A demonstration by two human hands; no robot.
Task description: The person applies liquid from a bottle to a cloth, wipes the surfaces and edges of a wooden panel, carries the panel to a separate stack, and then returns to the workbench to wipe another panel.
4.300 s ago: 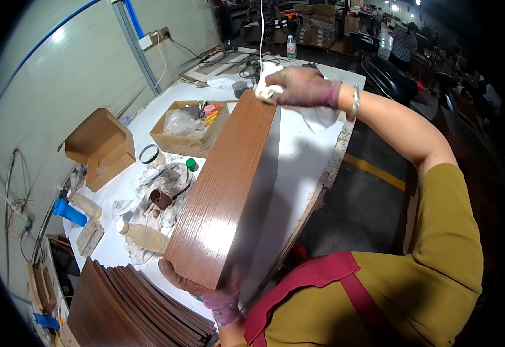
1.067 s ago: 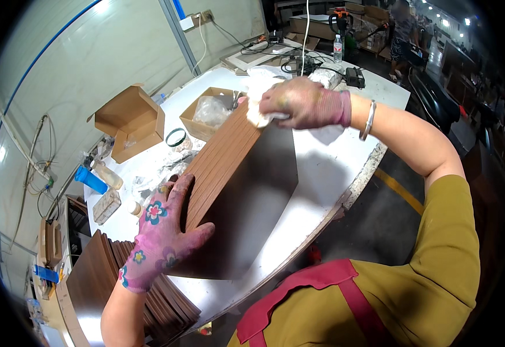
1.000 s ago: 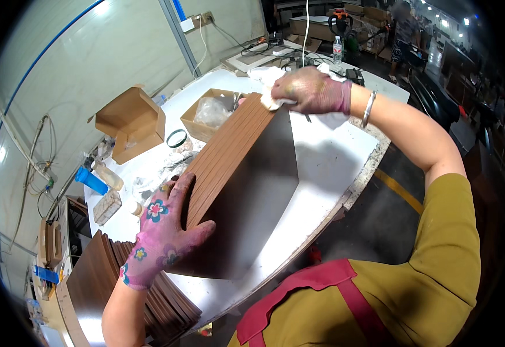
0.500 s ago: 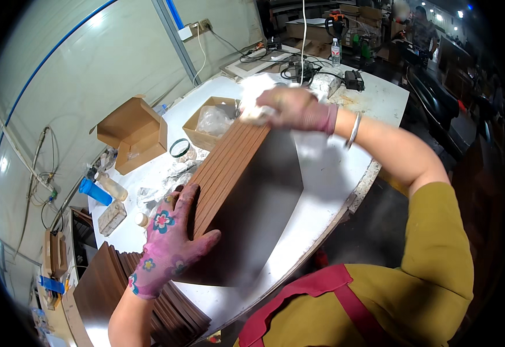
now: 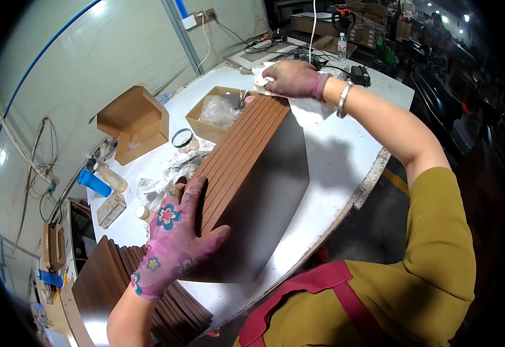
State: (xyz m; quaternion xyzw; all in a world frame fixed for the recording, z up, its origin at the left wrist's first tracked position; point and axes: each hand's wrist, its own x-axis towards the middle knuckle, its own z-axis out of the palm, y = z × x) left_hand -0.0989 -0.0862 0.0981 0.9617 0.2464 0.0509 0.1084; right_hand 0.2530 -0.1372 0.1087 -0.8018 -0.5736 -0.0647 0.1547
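A stack of brown boards [image 5: 243,156] stands on edge on the white table, with its grooved narrow edges facing up and a broad dark face to the right. My left hand [image 5: 174,234], in a pink flowered glove, grips the near end, thumb on the right face and fingers over the edges. At the far end, my right hand [image 5: 298,79], in a stained purplish glove, is closed on a white cloth [image 5: 312,111]. Part of the cloth hangs down beside the boards' far corner. More thin brown boards [image 5: 113,277] are stacked below my left wrist.
Left of the boards are an open cardboard box [image 5: 142,130], a carton [image 5: 197,124] with a plastic bag, a roll of tape [image 5: 182,138], a blue bottle [image 5: 94,183] and a block [image 5: 111,209]. Cables and a water bottle [image 5: 342,46] lie toward the far side.
My right hand has moved with the white cloth toward the far end of the board edges, and is now less blurred. My left hand keeps its hold at the near end.
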